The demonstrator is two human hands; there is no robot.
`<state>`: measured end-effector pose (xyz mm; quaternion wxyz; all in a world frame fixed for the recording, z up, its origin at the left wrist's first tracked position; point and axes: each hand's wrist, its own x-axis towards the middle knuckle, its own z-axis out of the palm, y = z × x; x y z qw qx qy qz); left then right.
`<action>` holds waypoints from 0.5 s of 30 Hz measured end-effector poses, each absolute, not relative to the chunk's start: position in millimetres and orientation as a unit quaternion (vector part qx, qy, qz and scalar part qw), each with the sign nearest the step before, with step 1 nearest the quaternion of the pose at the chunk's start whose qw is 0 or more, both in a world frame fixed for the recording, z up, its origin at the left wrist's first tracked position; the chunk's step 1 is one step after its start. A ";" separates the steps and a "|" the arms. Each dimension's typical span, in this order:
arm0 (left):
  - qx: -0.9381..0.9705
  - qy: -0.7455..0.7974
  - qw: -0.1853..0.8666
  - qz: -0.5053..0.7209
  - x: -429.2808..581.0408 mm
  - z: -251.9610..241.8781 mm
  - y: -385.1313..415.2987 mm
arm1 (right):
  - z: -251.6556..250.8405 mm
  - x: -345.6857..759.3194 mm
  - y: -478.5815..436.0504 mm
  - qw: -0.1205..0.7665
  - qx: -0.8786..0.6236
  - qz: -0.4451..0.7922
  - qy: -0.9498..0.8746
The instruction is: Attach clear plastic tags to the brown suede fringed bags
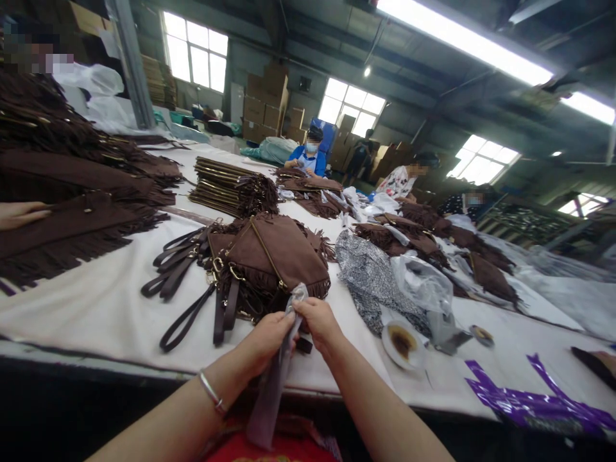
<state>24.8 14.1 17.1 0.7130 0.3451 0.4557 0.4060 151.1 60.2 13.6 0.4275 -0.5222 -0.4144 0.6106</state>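
A long strip covered in translucent wrap [275, 391] hangs down over the table's front edge, its upper end between my two hands. My left hand [272, 337] is closed on the strip from the left, a bracelet on its wrist. From the right, my right hand [318, 319] pinches the strip near its top. Just behind both hands lies a brown fringed bag [282, 250] with gold zippers and clasps. Dark wrist straps [187, 317] spread out to the left of it on the white-covered table [96, 321].
Brown fringed pieces [62, 224] with another person's hand [22, 215] are at left. Stacked bags [221, 186] stand behind. Grey speckled cloth [368, 276], a dish with brown stuff [403, 345] and purple plastic [534, 401] lie at right. People work across the table.
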 end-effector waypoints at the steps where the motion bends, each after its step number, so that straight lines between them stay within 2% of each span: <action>1: 0.345 0.438 0.729 0.397 21.8 17.2 10.5 | 14.3 149.3 62.0 0.439 -0.523 0.607 -0.407; 5: 0.323 0.390 0.770 0.388 12.7 13.4 -0.6 | 15.6 146.4 67.0 0.451 -0.522 0.603 -0.401; 15: 0.273 0.459 0.697 0.478 30.6 6.3 16.9 | 9.8 150.9 63.4 0.437 -0.529 0.577 -0.442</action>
